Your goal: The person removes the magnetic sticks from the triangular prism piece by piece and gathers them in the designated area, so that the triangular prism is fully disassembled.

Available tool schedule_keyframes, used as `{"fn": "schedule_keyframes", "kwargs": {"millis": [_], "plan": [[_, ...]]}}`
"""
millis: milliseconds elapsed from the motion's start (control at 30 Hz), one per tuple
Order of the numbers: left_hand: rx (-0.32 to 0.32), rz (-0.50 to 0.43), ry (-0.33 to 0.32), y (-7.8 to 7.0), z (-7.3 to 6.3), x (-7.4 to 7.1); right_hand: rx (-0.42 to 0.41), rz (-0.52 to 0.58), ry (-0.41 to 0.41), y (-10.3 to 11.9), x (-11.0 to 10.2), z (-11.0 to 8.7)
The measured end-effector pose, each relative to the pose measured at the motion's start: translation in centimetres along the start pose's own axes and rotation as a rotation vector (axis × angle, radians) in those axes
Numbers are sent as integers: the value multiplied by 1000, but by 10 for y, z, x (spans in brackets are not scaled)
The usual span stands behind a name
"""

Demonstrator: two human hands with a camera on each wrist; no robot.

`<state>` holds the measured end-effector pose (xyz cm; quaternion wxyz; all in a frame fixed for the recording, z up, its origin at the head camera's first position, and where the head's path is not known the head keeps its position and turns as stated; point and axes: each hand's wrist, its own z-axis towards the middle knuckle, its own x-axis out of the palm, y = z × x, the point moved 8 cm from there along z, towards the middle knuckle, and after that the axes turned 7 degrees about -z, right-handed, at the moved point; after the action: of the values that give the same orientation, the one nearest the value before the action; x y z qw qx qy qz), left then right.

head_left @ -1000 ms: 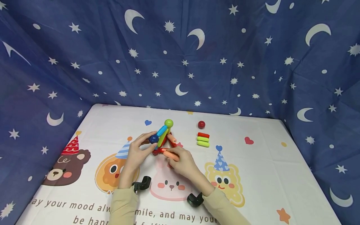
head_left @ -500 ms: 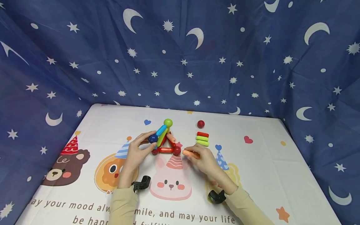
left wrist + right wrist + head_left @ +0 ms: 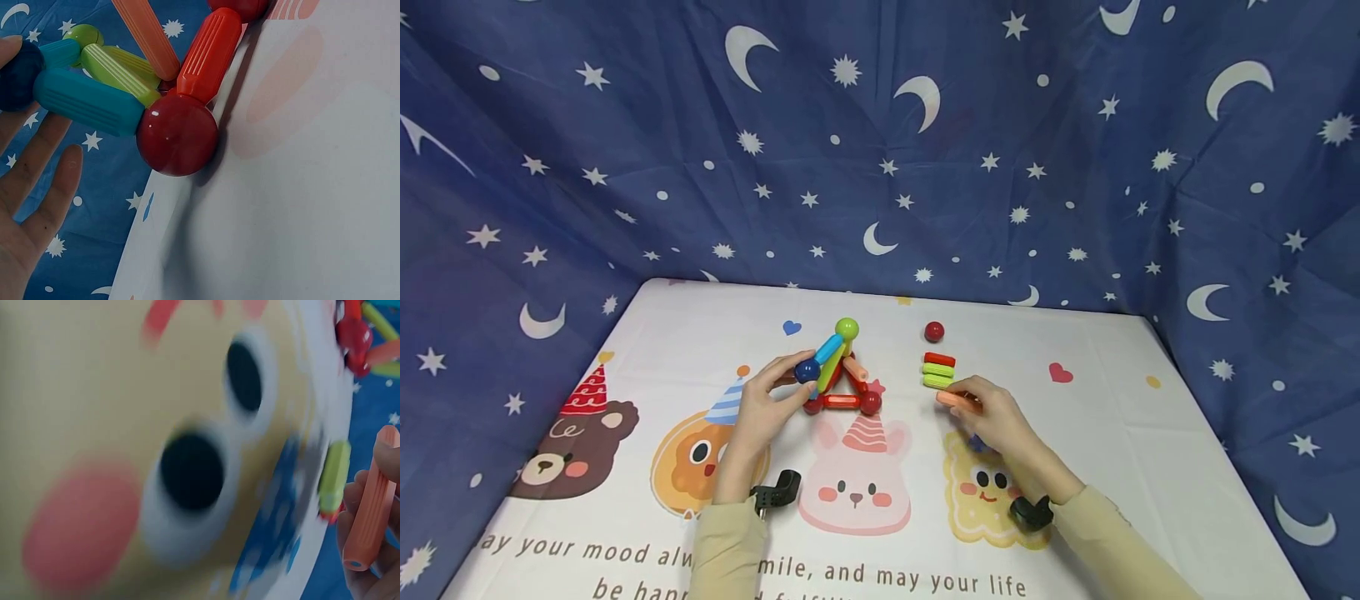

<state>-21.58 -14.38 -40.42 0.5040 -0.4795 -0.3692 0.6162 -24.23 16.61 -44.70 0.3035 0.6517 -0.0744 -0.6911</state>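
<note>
Right hand [image 3: 1000, 417], fingers pinching an orange rod [image 3: 957, 402], had moved right from the frame [image 3: 842, 402], leaving it apparently unjoined; left hand [image 3: 767, 404] gripped the blue ball [image 3: 807, 371].

Head view. Worktop [image 3: 1097, 450]: near corners cut by bottom edge. Lettering [image 3: 898, 575], bottom of frame: first line interrupted by left sleeve [image 3: 730, 546], second line cropped. Right sleeve [image 3: 1116, 537]: cropped at lower right. Biscuit print [image 3: 979, 512], right of centre: hat [image 3: 978, 443] mostly behind right hand [image 3: 996, 414]. Round orange print [image 3: 688, 471], left: partly behind left hand [image 3: 770, 398].

Left wrist view. Dark blue ball [image 3: 17, 75], left hand: cropped by left edge. Upper red ball [image 3: 239, 6], leaning coral rod [image 3: 147, 37]: cropped by top edge.

Right wrist view. Biscuit print: blurred. Red rod [image 3: 334, 514]: nearly all behind green rod [image 3: 336, 475]. Held coral rod [image 3: 370, 519]: upper end partly under right hand. Ball-and-rod structure [image 3: 354, 335], upper right: cropped.
</note>
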Motion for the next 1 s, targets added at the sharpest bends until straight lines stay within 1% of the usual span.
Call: {"fn": "schedule_keyframes", "kwargs": {"millis": [133,333,467,633,800,1000], "plan": [[7,-12,-3,0,0,-1,3,-41,-1,-17,-6,4],[-1,-39,2,-1,-1,0,45,-53,18,-46,-13,12],[-4,-34,3,-1,-1,0,65,-68,24,-61,-17,20],[-12,-17,-2,-1,-1,-2,84,-110,29,-74,-20,33],[-8,-34,0,-1,-1,-2,91,-151,32,-85,-17,42],[1,-44,2,-1,-1,-2,94,-162,11,-91,-14,50]]}}
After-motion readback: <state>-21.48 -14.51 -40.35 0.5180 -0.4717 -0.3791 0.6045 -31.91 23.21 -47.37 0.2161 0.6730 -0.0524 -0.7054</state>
